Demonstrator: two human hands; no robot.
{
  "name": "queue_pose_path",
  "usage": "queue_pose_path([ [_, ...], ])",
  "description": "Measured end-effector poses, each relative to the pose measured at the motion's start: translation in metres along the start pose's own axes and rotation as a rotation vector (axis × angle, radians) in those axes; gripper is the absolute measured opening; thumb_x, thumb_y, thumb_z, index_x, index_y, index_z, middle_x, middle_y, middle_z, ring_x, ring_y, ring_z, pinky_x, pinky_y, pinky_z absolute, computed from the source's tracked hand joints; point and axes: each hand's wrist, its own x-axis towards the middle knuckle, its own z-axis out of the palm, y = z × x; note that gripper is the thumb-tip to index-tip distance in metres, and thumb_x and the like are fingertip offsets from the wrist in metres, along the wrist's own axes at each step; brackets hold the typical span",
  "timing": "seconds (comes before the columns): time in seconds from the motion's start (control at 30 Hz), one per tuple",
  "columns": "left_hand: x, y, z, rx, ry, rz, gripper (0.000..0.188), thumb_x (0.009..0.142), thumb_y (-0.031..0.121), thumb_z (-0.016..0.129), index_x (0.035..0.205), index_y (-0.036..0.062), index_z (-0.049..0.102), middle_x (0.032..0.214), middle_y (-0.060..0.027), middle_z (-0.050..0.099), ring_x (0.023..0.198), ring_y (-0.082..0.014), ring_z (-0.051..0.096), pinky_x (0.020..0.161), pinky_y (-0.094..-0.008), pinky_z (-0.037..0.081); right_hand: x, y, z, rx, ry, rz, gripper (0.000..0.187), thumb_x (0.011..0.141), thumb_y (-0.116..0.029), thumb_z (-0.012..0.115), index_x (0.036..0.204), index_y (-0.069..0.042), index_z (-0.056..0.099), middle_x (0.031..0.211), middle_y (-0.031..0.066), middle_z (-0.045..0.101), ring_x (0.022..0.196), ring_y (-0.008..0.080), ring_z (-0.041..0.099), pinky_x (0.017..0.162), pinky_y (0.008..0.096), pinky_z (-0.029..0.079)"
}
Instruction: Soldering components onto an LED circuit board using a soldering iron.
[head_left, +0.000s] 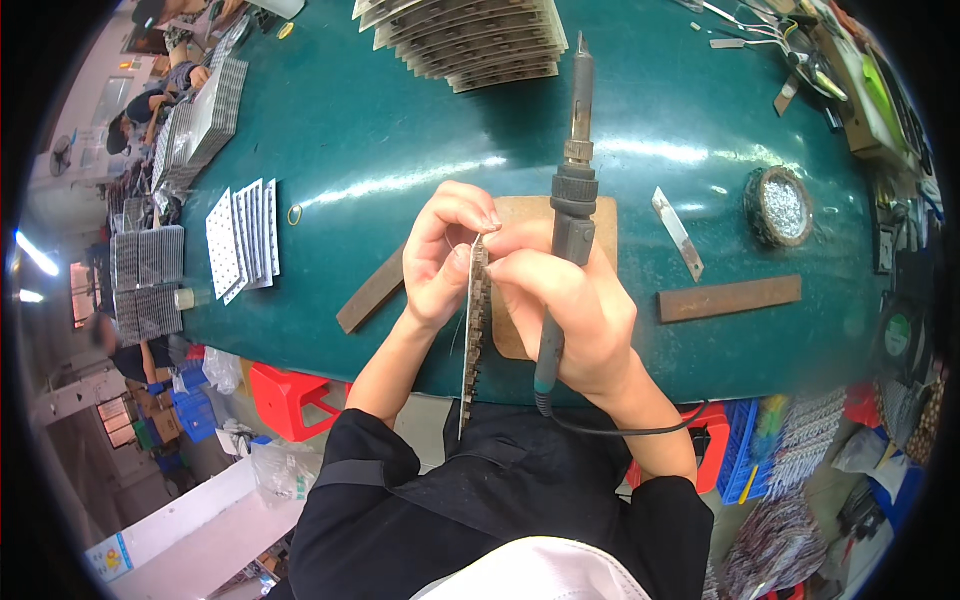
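A thin circuit board (473, 345) stands edge-on before me, its row of small dark parts facing right. My left hand (438, 262) is closed on its upper left side. The fingertips of my right hand (590, 315) pinch at the upper right edge, close to the left fingertips. Tucked in that same right hand is a soldering iron (573, 200), its tip pointing away from me and its cord trailing right. A fine wire seems to show near the left fingers; what the fingertips pinch is too small to tell. Beneath the hands lies a brown mat (525, 208).
Brown bars (730, 298) lie on the green table (390, 130), one on each side. Rightward are a flat blade (678, 233) and a round dish (780, 207) of shiny material. Stacked boards (465, 45) stand at the far side, white perforated plates (240, 240) at left. Red stools (290, 400) stand below.
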Motion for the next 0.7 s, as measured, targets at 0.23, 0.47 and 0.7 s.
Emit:
queue_pose_path([
  [0.23,0.002,0.001,0.005,0.0,0.015,0.011,0.031,0.095,0.028,0.063,0.106,-0.0001,0.055,0.106,-0.0107,0.049,0.1,-0.0179,0.05,0.09,-0.0312,0.041,-0.001,0.003,-0.002,0.011,0.016,-0.065,0.036,0.073,0.014,0.073,0.102,-0.002,0.062,0.099,0.0172,0.068,0.086,0.0273,0.068,0.072,0.0326,0.055],
  [0.47,0.014,0.001,0.024,0.609,0.07,-0.075,0.02,0.085,0.007,0.07,0.103,0.002,0.062,0.101,-0.01,0.055,0.095,-0.021,0.057,0.077,-0.0296,0.048,-0.01,0.01,-0.032,-0.043,0.045,0.376,0.021,0.084,0.006,0.07,0.102,0.002,0.06,0.096,0.0146,0.069,0.087,0.0237,0.072,0.075,0.0334,0.059],
  [0.7,0.02,-0.024,0.048,0.939,-0.06,-0.016,0.02,0.084,0.011,0.069,0.103,0.0077,0.066,0.099,-0.0089,0.058,0.092,-0.0274,0.057,0.079,-0.0393,0.043,-0.03,0.042,-0.048,-0.065,0.079,0.675,0.023,0.089,0.005,0.064,0.108,0.0,0.052,0.096,0.0107,0.064,0.086,0.0169,0.068,0.077,0.0298,0.057],
])
